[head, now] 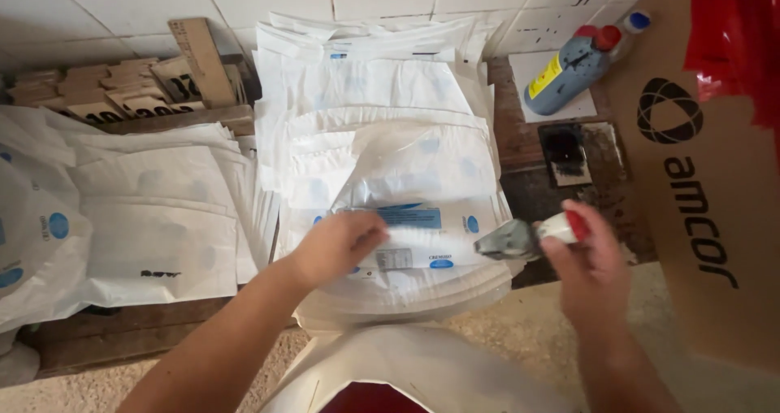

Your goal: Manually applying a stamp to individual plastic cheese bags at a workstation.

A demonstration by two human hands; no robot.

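The left hand [340, 246] lay palm-down, fingers curled, pressing the top white bag [422, 234]. The right hand [591, 271], just right of it, gripped one red-and-white stamp [528, 236]. Beyond lay one ink pad [565, 153], one blue bottle [569, 73], a wooden bench [520, 194] and a tiled wall [122, 7].

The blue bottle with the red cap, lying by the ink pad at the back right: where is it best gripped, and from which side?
Probably around the blue bottle's broad middle, coming from above. It lies tilted on a white sheet, its red cap towards the cardboard box, so both long sides look exposed. The neck is narrower and crowded by the box, giving a poorer grip.
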